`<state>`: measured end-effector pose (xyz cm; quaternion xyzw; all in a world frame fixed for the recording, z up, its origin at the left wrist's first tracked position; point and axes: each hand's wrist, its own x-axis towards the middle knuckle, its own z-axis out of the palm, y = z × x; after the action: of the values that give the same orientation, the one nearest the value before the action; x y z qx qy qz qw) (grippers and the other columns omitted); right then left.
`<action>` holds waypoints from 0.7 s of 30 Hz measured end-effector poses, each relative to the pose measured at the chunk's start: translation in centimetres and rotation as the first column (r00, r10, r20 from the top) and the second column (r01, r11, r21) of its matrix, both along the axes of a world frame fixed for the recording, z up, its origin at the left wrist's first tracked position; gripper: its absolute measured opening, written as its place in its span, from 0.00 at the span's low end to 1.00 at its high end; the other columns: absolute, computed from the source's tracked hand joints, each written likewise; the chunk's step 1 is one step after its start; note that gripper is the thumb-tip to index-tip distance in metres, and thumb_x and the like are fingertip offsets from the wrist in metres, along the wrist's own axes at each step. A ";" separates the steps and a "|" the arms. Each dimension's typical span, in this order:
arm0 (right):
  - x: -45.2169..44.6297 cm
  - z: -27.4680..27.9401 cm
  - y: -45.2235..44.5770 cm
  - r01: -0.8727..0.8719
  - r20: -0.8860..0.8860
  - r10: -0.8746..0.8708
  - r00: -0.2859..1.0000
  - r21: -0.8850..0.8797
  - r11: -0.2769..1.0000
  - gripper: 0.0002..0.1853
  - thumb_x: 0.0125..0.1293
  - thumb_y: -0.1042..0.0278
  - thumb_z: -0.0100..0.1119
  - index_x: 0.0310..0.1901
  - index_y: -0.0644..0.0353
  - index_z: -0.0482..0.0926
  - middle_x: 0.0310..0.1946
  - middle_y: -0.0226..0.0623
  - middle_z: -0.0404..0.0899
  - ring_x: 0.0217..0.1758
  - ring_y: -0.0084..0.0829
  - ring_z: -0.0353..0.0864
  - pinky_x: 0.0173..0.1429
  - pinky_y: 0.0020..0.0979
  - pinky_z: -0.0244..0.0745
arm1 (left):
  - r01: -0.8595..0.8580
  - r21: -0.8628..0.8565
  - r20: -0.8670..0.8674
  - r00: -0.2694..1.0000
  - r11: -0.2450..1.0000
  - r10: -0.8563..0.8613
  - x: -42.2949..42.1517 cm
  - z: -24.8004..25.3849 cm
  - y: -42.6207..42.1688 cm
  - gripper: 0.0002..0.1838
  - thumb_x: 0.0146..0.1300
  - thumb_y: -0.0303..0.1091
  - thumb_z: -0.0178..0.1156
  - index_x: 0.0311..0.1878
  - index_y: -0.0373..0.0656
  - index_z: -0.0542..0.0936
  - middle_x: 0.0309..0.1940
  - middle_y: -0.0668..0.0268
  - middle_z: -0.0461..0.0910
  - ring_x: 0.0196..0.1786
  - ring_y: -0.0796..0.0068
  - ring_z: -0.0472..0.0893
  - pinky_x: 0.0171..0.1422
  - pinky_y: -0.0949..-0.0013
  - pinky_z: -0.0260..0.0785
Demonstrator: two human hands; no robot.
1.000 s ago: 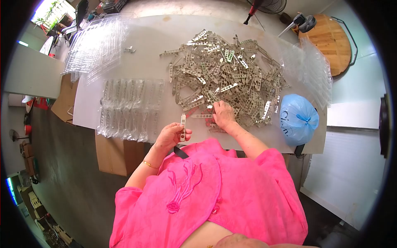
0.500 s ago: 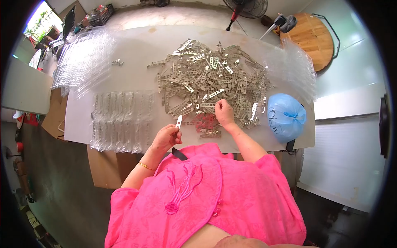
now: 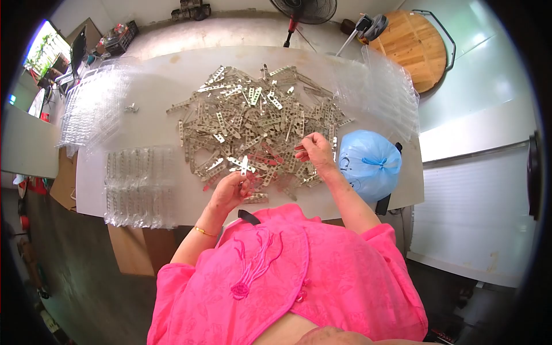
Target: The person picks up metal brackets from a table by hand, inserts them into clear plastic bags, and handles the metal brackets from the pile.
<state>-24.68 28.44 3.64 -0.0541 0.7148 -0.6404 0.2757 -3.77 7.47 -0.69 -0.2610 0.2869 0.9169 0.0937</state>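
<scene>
Left hand [image 3: 231, 191] pinches a strip [image 3: 244, 164] by its near end, probably keeping its face visible. Right hand [image 3: 318, 153] narrowly grips what looks like a second strip [image 3: 298, 150]. The strip pile [image 3: 255, 96] covers the table's [image 3: 150, 129] middle, seemingly for easy reach.

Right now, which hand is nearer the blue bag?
Right. The right hand is beside the blue bag, over the metal strips; the left hand is farther away, near their front edge.
</scene>
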 end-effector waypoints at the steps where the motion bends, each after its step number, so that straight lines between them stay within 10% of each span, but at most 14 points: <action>1: -0.2 0.8 0.6 -0.082 0.074 0.082 0.994 -0.009 0.997 0.07 0.69 0.67 0.53 0.41 0.62 0.72 0.34 0.43 0.83 0.27 0.26 0.84 0.28 0.26 0.78 | -0.011 0.046 -0.020 1.000 0.999 0.012 -0.8 -0.3 1.0 0.03 0.68 0.30 0.51 0.42 0.43 0.73 0.23 0.71 0.71 0.23 0.78 0.69 0.38 0.68 0.68; 11: -1.5 3.0 5.8 -0.273 0.203 0.285 0.937 -0.088 0.958 0.08 0.68 0.70 0.55 0.46 0.61 0.74 0.34 0.36 0.81 0.27 0.22 0.83 0.30 0.23 0.80 | -0.133 0.217 -0.047 0.988 0.967 0.147 -5.6 2.3 7.1 0.08 0.70 0.31 0.51 0.47 0.41 0.73 0.25 0.72 0.72 0.24 0.79 0.69 0.40 0.68 0.67; 21: -0.3 2.6 5.8 -0.333 0.138 0.337 0.931 -0.049 0.942 0.08 0.68 0.71 0.53 0.46 0.62 0.75 0.33 0.33 0.79 0.25 0.20 0.79 0.29 0.22 0.75 | -0.004 -0.410 -0.040 0.999 0.912 -0.013 -6.1 5.7 9.9 0.16 0.62 0.38 0.67 0.45 0.42 0.71 0.32 0.68 0.79 0.26 0.85 0.69 0.34 0.77 0.66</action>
<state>-24.98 34.20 6.22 -0.1321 0.6654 -0.5948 0.4312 -9.88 17.41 4.98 -0.2551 0.4754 0.8413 0.0330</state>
